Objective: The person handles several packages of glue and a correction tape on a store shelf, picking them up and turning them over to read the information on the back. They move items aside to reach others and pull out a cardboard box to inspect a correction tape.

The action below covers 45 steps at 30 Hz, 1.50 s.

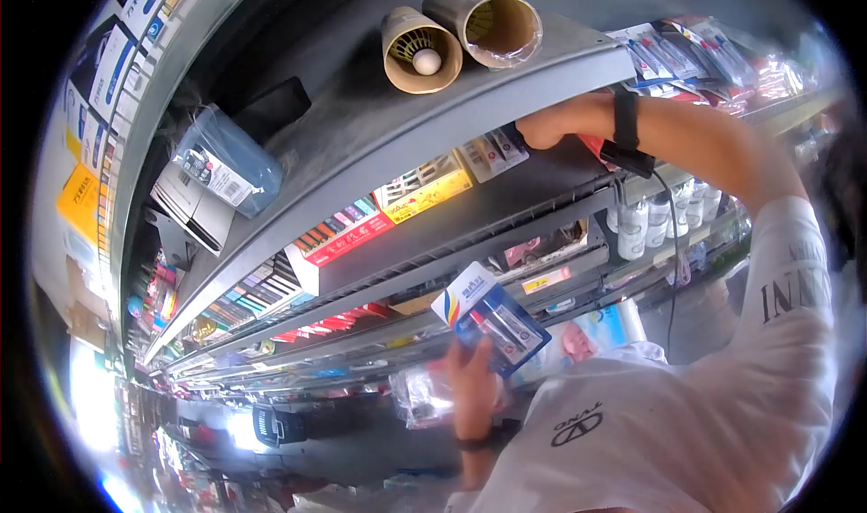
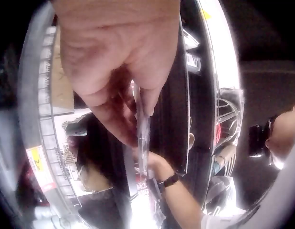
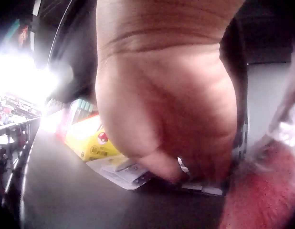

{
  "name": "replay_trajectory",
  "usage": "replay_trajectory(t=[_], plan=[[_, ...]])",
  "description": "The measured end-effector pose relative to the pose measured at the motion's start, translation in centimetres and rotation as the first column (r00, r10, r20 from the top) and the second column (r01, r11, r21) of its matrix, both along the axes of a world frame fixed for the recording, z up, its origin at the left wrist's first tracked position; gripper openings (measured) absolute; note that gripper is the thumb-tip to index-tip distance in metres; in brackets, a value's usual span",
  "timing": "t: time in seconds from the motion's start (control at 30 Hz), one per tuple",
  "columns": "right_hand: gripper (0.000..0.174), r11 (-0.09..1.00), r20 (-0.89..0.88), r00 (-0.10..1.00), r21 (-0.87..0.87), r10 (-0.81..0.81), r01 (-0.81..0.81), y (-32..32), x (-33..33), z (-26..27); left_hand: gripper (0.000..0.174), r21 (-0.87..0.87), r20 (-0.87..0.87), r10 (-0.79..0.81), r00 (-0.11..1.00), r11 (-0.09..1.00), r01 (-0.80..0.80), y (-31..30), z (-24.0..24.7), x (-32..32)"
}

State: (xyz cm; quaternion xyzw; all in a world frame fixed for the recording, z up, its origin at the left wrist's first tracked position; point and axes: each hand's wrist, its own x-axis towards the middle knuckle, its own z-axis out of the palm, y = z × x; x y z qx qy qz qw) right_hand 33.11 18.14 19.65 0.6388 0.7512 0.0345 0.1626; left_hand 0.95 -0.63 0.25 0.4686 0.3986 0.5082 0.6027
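My left hand (image 1: 474,387) pinches a blister pack (image 1: 492,319) by its lower edge, below the upper shelf. The pack has a white and blue card with rainbow stripes and slim tube-like items under clear plastic. In the left wrist view, the pack (image 2: 143,138) shows edge-on between thumb and fingers of the left hand (image 2: 119,71). My right hand (image 1: 546,129) reaches in under the upper shelf, beside flat carded packs (image 1: 494,154). In the right wrist view, the right hand (image 3: 166,109) is low over the shelf at similar packs (image 3: 123,171); its fingertips are hidden, so I cannot tell its grip.
Beside the packs stand a yellow box (image 1: 424,191) and a red box (image 1: 346,233) of small goods. Two shuttlecock tubes (image 1: 483,30) lie on the upper shelf (image 1: 361,156), whose front edge overhangs my right hand. More blister packs (image 1: 659,52) lie at the right. A cable (image 1: 677,242) hangs from the right wrist.
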Motion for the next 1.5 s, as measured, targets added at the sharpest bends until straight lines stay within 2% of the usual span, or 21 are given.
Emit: replay_trajectory(t=[0.1,0.13,0.23,0.33,0.43,0.57,0.63,0.73,0.83,0.9,1.07,1.2,1.3,1.4,1.5], plan=[[0.033,0.996,-0.059,0.998,0.084,0.016,-0.011,1.8,0.8,-1.1,0.033,-0.030,0.052,0.022,0.998,0.999,-0.021,-0.3,0.3,0.0],[0.031,0.999,0.016,1.000,0.027,0.021,-0.022,2.1,0.6,-1.0,0.033,-0.031,0.050,0.031,0.998,0.999,-0.030,-0.4,0.4,0.0],[0.027,0.986,0.162,0.975,0.037,0.153,-0.160,2.3,0.8,-1.9,0.034,-0.031,0.045,0.057,0.997,0.998,-0.055,-0.6,0.3,-0.2],[0.032,0.993,0.066,0.992,0.047,0.108,-0.111,0.4,0.3,-1.2,0.034,-0.029,0.045,0.067,0.997,0.997,-0.066,-0.6,-0.5,-0.4],[0.031,0.991,-0.144,0.981,0.049,0.132,-0.126,-0.3,0.5,-1.1,0.033,-0.020,0.024,0.052,0.998,0.998,-0.052,-0.5,-0.8,-0.7],[0.046,0.998,-0.180,0.982,0.054,0.054,-0.045,0.0,1.9,-1.9,0.031,-0.023,-0.007,0.059,0.998,0.998,-0.059,-0.3,-1.9,-1.1],[0.048,0.999,-0.157,0.987,0.026,0.040,-0.037,-0.7,0.9,-0.8,0.030,-0.033,-0.016,0.066,0.998,0.997,-0.066,-0.1,-1.9,-1.0],[0.036,0.993,-0.268,0.962,0.113,0.052,-0.022,-0.5,0.8,-1.1,0.030,-0.054,-0.034,0.048,0.998,0.997,-0.050,-0.2,-1.2,-0.8],[0.036,0.990,-0.186,0.982,0.137,0.041,-0.015,-0.1,0.2,0.0,0.031,-0.091,-0.028,0.026,0.999,0.995,-0.029,-0.5,-0.1,-0.5],[0.035,0.961,-0.295,0.951,0.277,0.091,-0.006,0.3,0.2,-0.1,0.033,-0.085,-0.074,0.030,0.997,0.996,-0.036,-0.8,0.6,-0.4],[0.031,0.886,-0.441,0.860,0.463,0.258,-0.028,1.7,0.3,-0.4,0.036,-0.139,0.085,0.029,0.996,0.990,-0.017,-1.1,1.2,-0.3],[0.031,0.858,-0.480,0.820,0.513,0.312,-0.026,1.9,0.6,-0.9,0.038,-0.105,0.104,0.023,0.994,0.994,-0.012,-1.2,0.1,-0.9],[0.031,0.848,-0.507,0.797,0.530,0.329,-0.013,1.9,1.1,-1.3,0.040,-0.180,0.233,0.051,0.971,0.984,-0.008,-1.5,0.7,-0.6],[0.031,0.840,-0.525,0.777,0.543,0.347,-0.009,1.9,1.5,-1.6,0.039,-0.151,0.259,0.033,0.965,0.989,0.006,-1.3,0.6,-0.6],[0.031,0.835,-0.556,0.747,0.551,0.365,0.002,1.9,1.9,-1.8,0.037,-0.130,0.139,0.002,0.990,0.991,0.016,-1.3,2.2,-0.9]])
